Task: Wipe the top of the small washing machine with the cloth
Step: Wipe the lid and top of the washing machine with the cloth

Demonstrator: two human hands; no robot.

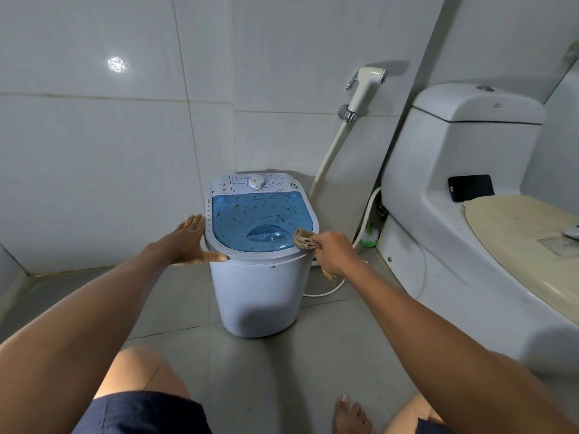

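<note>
Washing machine [260,261] stands mid-frame on the floor — its blue lid [260,220] speckled; right hand [333,252] grip closed on the cloth [303,239] at the lid's right rim — left hand [188,242] spread flat against the left rim.

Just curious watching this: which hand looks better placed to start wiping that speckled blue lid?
The right hand: it already grips the cloth at the blue lid's edge. The left hand lies flat, bracing the washing machine.
</note>
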